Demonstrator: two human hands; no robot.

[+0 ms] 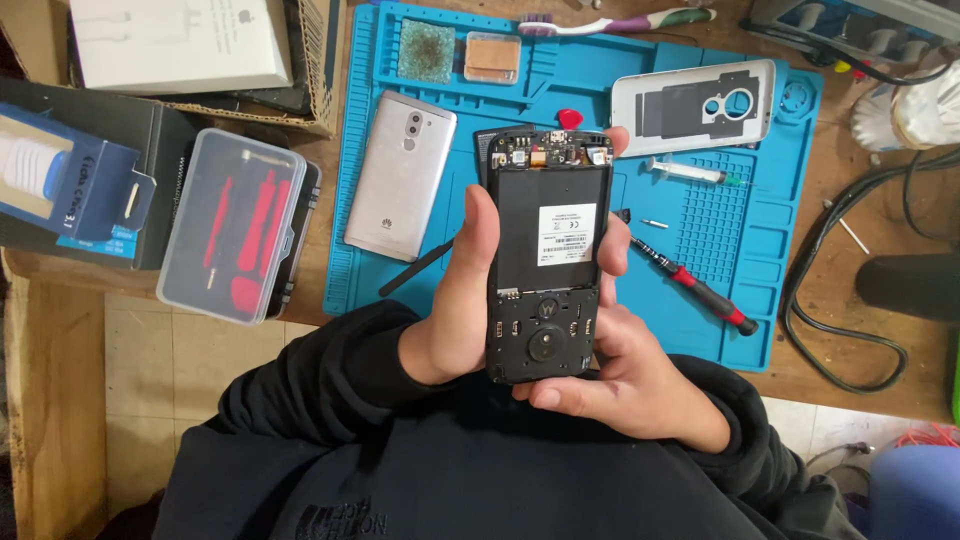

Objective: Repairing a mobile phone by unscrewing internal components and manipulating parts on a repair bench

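Both hands hold a black opened phone (548,255) upright over my lap, its back cover off, showing a battery with a white label and a circuit board at the top. My left hand (458,300) grips its left edge with the thumb along the side. My right hand (620,370) cups the lower right corner, fingers wrapped up the right edge to the top. Behind the phone lies a blue repair mat (740,250).
On the mat lie a silver phone (400,175) face down, a white back cover (695,105), a syringe (690,172), a red-handled screwdriver (695,287), a black pry tool (415,268) and a red pick (569,117). A clear tool case (235,225) and boxes sit left; cables right.
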